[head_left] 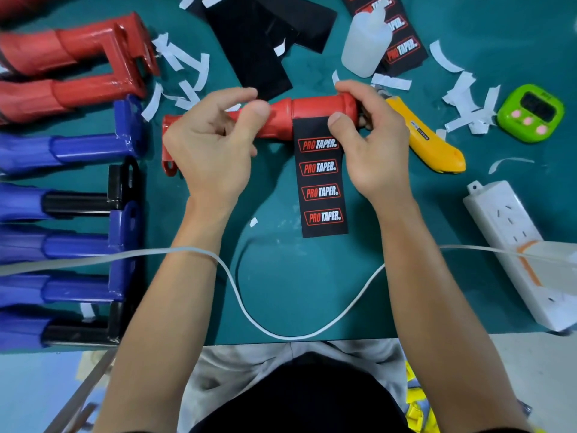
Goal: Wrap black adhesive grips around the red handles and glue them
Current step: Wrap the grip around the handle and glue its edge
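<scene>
Wrapping is only starting: the right hand (371,142) clamps one end of the black logo-printed adhesive strip (321,182) onto the red plastic handle (309,112), which the left hand (209,145) grips; rolling and gluing remain.

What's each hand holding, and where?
Left hand grips the narrow neck of the red handle; right hand holds its wide end, thumb pinning the black grip there.

I see a teal-topped table (281,292), its surface scuffed with pale smudges toward the middle, and its straight front edge runs across the lower part of the view. Beyond that edge the floor (546,385) looks pale grey-white on the right and light blue on the left. The light is soft and even, leaving only faint shadows on the tabletop.
</scene>
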A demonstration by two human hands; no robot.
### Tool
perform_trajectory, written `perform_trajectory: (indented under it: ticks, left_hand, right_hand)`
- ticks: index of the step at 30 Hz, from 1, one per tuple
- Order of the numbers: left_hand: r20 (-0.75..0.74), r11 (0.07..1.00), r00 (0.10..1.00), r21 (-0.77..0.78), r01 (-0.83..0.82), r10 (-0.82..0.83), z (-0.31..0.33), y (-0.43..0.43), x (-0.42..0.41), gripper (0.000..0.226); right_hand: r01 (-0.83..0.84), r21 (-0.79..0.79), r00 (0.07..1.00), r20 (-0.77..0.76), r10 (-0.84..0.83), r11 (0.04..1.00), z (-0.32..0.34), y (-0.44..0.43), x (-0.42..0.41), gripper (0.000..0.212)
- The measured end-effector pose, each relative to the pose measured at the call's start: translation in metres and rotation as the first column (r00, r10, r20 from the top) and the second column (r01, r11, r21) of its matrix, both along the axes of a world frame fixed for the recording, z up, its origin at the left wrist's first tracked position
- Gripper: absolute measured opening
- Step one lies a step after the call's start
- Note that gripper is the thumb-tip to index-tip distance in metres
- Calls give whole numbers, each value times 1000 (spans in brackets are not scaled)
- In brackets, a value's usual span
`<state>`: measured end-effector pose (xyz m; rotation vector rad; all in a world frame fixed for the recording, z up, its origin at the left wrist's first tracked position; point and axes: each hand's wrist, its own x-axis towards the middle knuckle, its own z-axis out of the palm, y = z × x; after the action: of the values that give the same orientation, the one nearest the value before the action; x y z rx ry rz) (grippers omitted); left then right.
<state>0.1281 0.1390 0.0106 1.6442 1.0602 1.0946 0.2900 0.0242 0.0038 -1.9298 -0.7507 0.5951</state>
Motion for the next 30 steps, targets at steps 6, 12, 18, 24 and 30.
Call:
perform_trajectory:
  ticks: [6, 12, 18, 24, 30]
  left_hand:
    - [-674, 851, 712, 241, 467, -200, -3, 12, -7, 71]
    - [-754, 841, 643, 259, 476, -132, -13, 21, 1, 67]
    - [-733, 832, 667, 282, 478, -135, -12, 24, 0, 65]
    - [-637, 845, 754, 306, 439, -161, 1, 24, -3, 66]
    - [-579, 863, 788, 270, 428, -209, 7, 28, -10, 69]
  right_hand:
    - [137, -19, 983, 129, -133, 990, 3, -7, -13, 44]
    - [158, -220, 971, 211, -111, 963, 2, -26, -24, 43]
    - [-11, -290, 989, 137, 53, 957, 4, -24, -19, 39]
    - [-45, 56, 966, -252, 58, 997, 10, -25, -12, 21]
    - [-68, 224, 926, -349, 145, 972, 9, -25, -7, 6]
